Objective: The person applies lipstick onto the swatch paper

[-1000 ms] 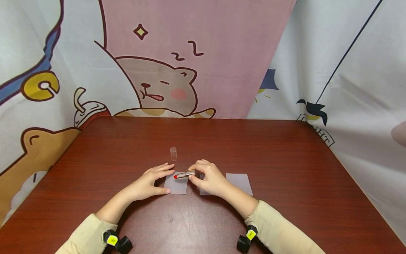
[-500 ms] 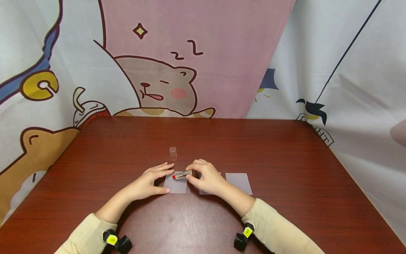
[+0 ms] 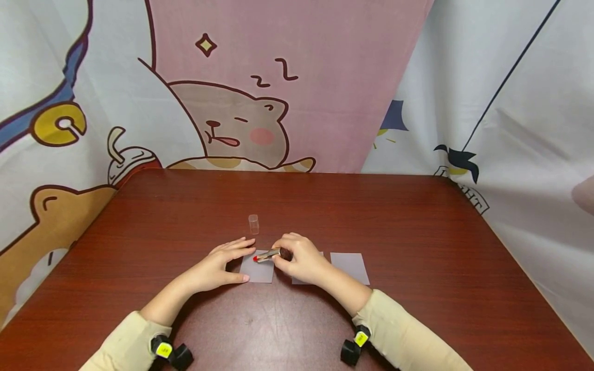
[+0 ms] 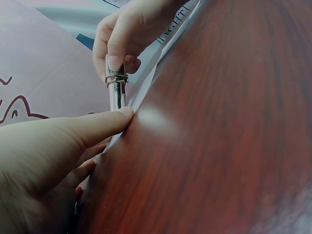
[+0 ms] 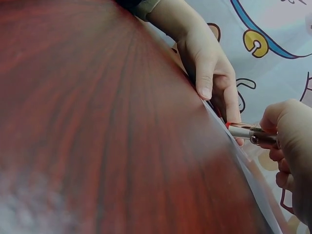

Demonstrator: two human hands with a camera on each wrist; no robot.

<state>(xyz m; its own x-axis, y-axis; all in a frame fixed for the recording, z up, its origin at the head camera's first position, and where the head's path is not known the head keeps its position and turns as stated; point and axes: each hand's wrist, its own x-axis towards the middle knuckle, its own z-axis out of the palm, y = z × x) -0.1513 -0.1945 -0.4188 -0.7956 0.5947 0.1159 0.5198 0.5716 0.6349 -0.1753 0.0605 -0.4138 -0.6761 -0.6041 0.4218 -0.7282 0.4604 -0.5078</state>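
Observation:
My right hand (image 3: 302, 260) pinches a lipstick (image 3: 268, 255) with a shiny metallic tube, held at a slant with its red tip pointing left. That tip is at the surface of the left paper square (image 3: 262, 275); in the right wrist view the red end (image 5: 228, 126) looks to meet the sheet. My left hand (image 3: 215, 268) spreads over the left side of this paper, thumb and fingertips at its edge. Behind the paper lies a small clear cap (image 3: 253, 224). In the left wrist view my left thumb (image 4: 105, 127) hides the lipstick's lower end.
A second paper square (image 3: 299, 281) lies mostly hidden under my right hand. To its right is a third paper square (image 3: 350, 268). All rest on a dark red wooden table (image 3: 371, 216). A cartoon-printed curtain (image 3: 334, 77) hangs behind its far edge.
The right hand has shifted slightly left and tilted the lipstick, bringing its dark base into view. The left hand, papers and clear cap stay where they were.

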